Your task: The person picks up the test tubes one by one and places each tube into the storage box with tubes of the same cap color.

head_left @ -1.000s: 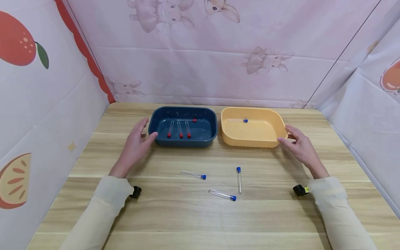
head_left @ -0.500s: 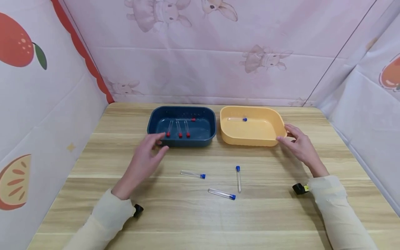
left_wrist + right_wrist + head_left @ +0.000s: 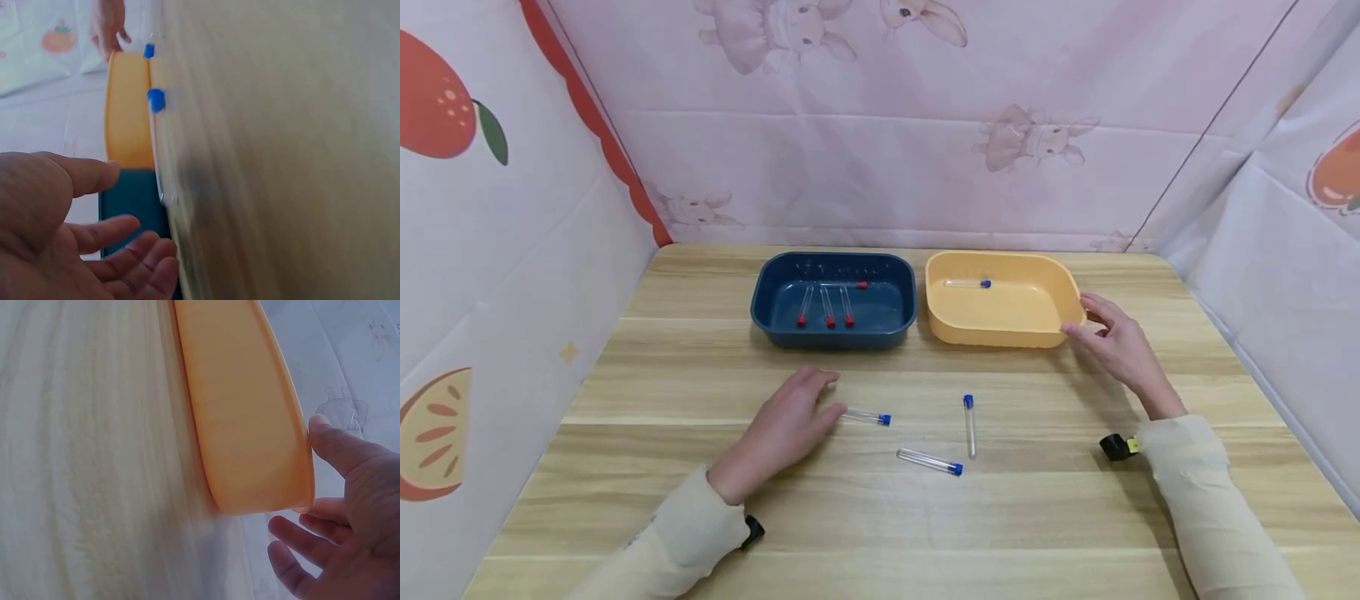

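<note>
My left hand [image 3: 782,429] hovers at the near test tube [image 3: 867,417], a clear tube with a blue cap, its fingertips and thumb overlapping the tube's uncapped end in the head view. In the left wrist view its fingers [image 3: 128,259] are apart from the thumb, and nothing lies between them. My right hand [image 3: 1116,350] touches the right end of the yellow bin [image 3: 1000,336], thumb and index finger at its rim, the other fingers loosely bent. Two more blue-capped test tubes lie on the table, one test tube [image 3: 929,461] slanted and one test tube [image 3: 970,429] pointing away.
Left of the yellow bin stands a dark blue bin [image 3: 835,340] holding several red-capped test tubes [image 3: 827,307]. Inside the yellow bin lies one blue-capped test tube [image 3: 967,284]. Behind the wooden table [image 3: 1000,533] hangs a pink cloth [image 3: 865,183] with printed rabbits.
My left hand has left the blue bin's left end and come nearer and rightward to the closest blue-capped test tube. My right hand stays at the yellow bin.
</note>
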`<state>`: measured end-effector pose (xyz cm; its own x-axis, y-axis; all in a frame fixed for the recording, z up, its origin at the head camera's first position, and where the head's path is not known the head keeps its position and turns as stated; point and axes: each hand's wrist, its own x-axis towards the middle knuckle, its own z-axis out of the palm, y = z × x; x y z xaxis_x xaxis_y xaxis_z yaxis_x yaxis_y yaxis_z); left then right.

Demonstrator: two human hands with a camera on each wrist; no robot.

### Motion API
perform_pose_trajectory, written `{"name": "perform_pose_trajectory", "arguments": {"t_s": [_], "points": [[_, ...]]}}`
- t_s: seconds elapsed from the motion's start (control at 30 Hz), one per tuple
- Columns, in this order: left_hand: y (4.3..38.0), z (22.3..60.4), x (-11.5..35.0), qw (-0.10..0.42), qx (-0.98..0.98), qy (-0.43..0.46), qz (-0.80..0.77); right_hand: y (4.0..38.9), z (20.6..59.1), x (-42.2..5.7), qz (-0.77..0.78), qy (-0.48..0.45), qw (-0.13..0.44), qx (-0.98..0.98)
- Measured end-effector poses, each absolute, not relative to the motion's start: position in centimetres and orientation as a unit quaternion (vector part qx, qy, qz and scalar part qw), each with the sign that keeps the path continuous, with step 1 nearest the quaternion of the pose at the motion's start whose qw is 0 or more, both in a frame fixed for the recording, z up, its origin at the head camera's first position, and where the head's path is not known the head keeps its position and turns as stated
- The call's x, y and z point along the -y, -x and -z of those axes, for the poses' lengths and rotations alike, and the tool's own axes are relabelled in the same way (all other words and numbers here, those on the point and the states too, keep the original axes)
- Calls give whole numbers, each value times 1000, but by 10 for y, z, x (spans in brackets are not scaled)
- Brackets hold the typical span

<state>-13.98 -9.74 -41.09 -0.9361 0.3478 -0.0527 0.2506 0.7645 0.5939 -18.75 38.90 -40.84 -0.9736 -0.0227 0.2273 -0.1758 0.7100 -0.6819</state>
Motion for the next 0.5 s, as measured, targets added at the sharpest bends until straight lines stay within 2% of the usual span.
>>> {"name": "perform_pose_trajectory", "arguments": {"t_s": [0.5], "points": [[138,417,81,91,-936,-204,-271,192,411,-391,-382,-71,113,914]]}}
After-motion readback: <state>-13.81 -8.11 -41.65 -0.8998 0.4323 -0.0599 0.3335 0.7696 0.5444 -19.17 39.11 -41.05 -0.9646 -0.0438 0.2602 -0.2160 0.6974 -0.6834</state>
